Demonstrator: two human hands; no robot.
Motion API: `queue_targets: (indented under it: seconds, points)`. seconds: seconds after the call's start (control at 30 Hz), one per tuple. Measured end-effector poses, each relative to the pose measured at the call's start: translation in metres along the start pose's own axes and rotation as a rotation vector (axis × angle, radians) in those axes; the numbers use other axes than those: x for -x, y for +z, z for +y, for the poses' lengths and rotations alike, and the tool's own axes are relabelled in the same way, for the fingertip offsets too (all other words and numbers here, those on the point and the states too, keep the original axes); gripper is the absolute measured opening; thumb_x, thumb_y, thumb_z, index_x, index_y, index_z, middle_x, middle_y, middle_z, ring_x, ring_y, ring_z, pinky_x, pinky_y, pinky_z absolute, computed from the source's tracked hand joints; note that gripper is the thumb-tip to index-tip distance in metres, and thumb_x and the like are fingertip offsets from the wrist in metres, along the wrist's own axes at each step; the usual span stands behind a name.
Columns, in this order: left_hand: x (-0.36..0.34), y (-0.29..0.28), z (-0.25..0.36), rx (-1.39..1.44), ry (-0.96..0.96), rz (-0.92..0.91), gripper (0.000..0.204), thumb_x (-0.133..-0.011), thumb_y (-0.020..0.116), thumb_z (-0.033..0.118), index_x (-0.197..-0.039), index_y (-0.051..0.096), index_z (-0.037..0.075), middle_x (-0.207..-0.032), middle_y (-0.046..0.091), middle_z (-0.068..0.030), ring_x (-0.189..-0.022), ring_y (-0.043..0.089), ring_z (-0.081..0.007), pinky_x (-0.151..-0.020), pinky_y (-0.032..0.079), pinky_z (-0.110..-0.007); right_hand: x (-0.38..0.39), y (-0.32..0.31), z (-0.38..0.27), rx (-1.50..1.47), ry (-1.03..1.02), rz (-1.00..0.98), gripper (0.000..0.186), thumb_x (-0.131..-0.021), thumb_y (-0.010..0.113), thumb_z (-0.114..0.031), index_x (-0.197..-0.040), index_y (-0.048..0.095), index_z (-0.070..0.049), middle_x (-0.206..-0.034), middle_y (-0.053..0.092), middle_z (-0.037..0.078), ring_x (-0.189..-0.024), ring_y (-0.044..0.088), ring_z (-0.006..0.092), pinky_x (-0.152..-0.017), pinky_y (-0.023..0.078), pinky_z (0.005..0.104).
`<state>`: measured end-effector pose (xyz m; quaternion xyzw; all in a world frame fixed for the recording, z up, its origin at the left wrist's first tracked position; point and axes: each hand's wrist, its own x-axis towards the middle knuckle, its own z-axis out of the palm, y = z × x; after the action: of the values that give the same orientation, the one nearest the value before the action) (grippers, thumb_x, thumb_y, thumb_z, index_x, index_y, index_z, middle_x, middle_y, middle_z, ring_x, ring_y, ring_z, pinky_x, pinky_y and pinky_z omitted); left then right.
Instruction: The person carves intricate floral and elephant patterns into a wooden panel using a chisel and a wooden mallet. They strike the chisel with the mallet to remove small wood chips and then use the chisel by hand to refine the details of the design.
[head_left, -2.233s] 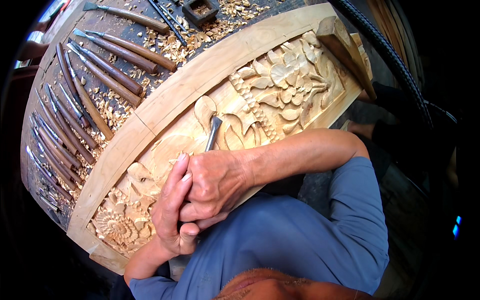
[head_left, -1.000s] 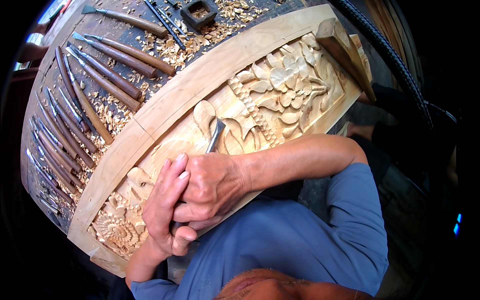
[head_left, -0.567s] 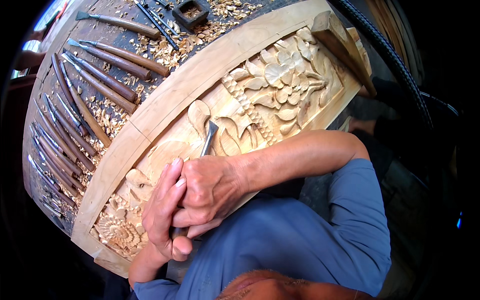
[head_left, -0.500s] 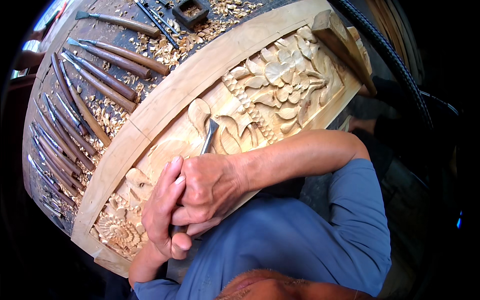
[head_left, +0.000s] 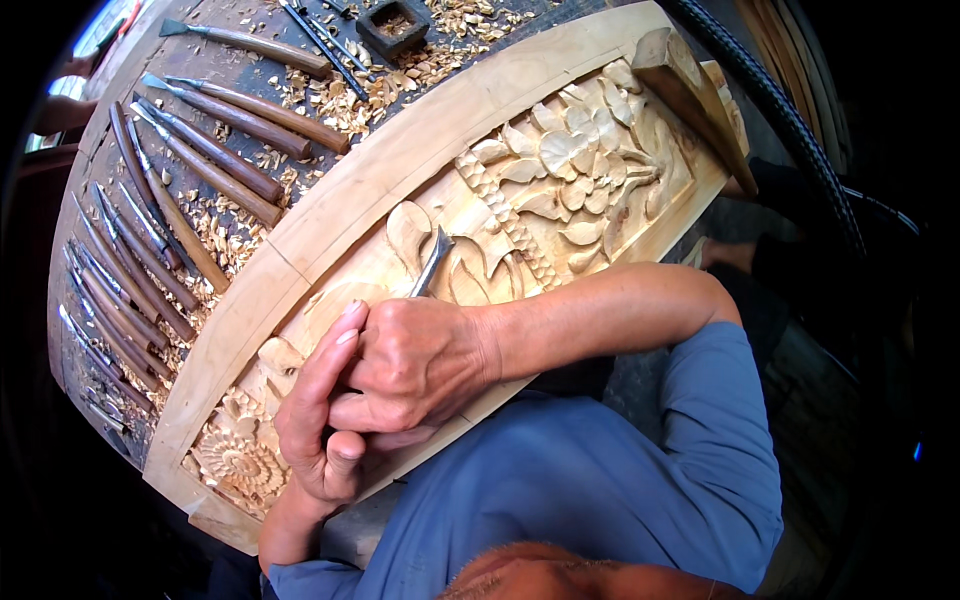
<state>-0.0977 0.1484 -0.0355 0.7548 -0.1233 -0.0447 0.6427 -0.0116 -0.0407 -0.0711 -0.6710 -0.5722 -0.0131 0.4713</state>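
Note:
My right hand (head_left: 415, 368) is wrapped round a chisel (head_left: 433, 262), knuckles up. The metal blade comes out ahead of the fist, and its tip meets the carved wooden panel (head_left: 352, 262) beside a raised leaf shape (head_left: 408, 232). The chisel's handle is hidden under the hands. Close against the right fist, my left hand (head_left: 318, 415) has its fingers stretched out and its thumb apart; whether its palm touches the handle is hidden. Relief flowers and leaves (head_left: 580, 150) fill the panel's far right, and a round carved flower (head_left: 238, 458) lies near its left end.
Several wood-handled chisels (head_left: 225, 165) lie in rows on the dark bench (head_left: 80, 330) at the left, among wood shavings (head_left: 350, 105). A small square dark block (head_left: 393, 28) stands at the back. A wooden piece (head_left: 690, 95) sits over the panel's right end, near a thick black cable (head_left: 790, 120).
The chisel's tip has moved a little farther from me and its blade has turned in my right hand. My left thumb has risen closer to the right fist. The whole view has shifted slightly.

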Motion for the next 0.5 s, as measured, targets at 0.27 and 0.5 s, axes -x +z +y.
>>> queue_targets:
  seconds: [0.27,0.5]
  points:
    - [0.007,0.002,0.012,-0.052,0.050,-0.011,0.114,-0.098,0.052,0.088,-0.154,0.054,-0.012,-0.150,0.060,-0.0417,-0.139,0.065,-0.0507,-0.117,0.053,-0.055,-0.007,-0.004,-0.016,-0.046,-0.019,0.121,0.041,-0.101,0.067,-0.056,-0.083,0.057,-0.020,-0.068,0.055,-0.001,-0.056,0.058,0.0177,-0.053,0.045,0.0372]
    - [0.006,0.006,0.018,-0.126,0.095,-0.009,0.119,-0.093,0.054,0.092,-0.151,0.055,-0.012,-0.147,0.060,-0.0458,-0.137,0.065,-0.0544,-0.115,0.054,-0.057,-0.011,-0.026,-0.011,-0.071,-0.070,0.019,0.042,-0.094,0.078,-0.050,-0.083,0.063,-0.013,-0.069,0.060,0.003,-0.053,0.063,0.0222,-0.048,0.052,0.0371]
